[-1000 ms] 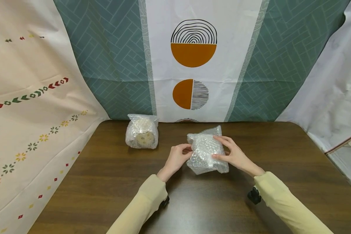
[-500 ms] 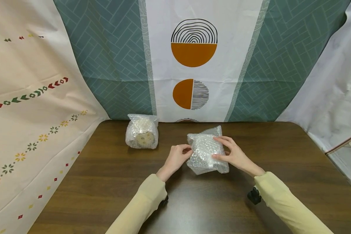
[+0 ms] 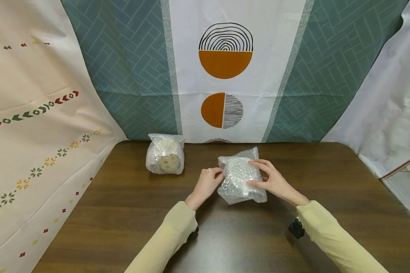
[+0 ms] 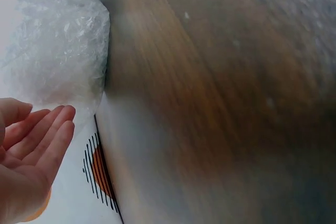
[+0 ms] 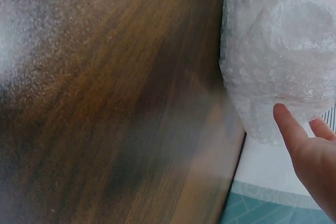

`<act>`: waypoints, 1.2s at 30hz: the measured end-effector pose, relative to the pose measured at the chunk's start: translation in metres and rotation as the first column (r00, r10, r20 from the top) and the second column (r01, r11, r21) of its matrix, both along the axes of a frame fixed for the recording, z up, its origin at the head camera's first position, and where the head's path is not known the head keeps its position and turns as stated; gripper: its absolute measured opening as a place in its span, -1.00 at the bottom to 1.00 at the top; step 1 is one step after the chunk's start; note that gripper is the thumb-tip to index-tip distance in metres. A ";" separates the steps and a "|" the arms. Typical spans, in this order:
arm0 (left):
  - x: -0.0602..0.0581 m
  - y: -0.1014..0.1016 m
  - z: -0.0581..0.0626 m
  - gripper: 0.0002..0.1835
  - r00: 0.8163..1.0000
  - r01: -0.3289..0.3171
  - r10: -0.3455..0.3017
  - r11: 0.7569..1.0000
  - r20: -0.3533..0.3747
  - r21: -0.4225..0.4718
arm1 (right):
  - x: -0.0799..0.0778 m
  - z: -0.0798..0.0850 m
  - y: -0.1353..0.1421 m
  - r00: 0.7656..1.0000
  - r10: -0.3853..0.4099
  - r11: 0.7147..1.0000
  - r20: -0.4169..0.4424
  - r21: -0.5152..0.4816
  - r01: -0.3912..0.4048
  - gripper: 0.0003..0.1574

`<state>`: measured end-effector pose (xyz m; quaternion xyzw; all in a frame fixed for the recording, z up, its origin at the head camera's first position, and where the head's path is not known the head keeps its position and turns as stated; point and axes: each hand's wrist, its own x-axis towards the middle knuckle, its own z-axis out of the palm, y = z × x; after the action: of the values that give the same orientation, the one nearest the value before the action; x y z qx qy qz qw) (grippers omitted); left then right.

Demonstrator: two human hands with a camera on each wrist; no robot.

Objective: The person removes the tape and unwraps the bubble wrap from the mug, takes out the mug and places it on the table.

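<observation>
A bubble-wrapped package (image 3: 240,176) lies near the middle of the dark wooden table, its loose wrap sticking out at the top and bottom; what is inside cannot be made out. My right hand (image 3: 271,180) holds its right side, with thumb and fingers spread apart over the wrap. At the left side, my left hand (image 3: 206,185) pinches the edge of the wrap between thumb and fingertips. The left wrist view has the thumb and fingertips (image 4: 65,114) close together against the clear wrap. In the right wrist view, the thumb (image 5: 286,121) presses on the package's side.
A second bubble-wrapped bundle (image 3: 165,155) stands at the back left, a round beige face showing through its front. The table (image 3: 130,220) ends at a patterned curtain (image 3: 136,76) behind, with hanging cloths on both sides.
My left thumb and fingertips have drawn slightly closer together at the wrap's edge. The right hand and the package stay in place.
</observation>
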<state>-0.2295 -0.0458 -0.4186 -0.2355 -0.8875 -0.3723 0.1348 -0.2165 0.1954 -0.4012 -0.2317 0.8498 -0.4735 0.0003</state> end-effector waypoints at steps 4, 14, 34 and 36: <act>0.000 0.000 0.001 -0.86 1.000 -0.009 0.009 1.000 0.012 -0.015 | 0.006 0.010 -0.005 1.000 0.006 1.000 0.012 -0.004 -0.006 -0.22; -0.001 -0.001 -0.001 -0.87 1.000 0.000 0.000 1.000 -0.010 0.011 | 0.023 0.036 -0.014 1.000 0.008 1.000 0.024 0.008 -0.008 -0.25; -0.005 -0.002 0.001 -0.93 0.999 0.005 -0.004 0.999 0.045 -0.035 | 0.003 0.008 -0.002 1.000 0.003 0.999 -0.017 0.051 -0.002 -0.22; -0.004 -0.002 0.002 -0.92 0.999 -0.002 0.003 0.999 0.034 -0.036 | 0.001 0.005 -0.001 1.000 0.002 0.999 -0.017 0.047 -0.001 -0.21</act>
<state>-0.2335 -0.0480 -0.4166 -0.2306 -0.8966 -0.3599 0.1159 -0.2154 0.1945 -0.3962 -0.2361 0.8606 -0.4513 -0.0011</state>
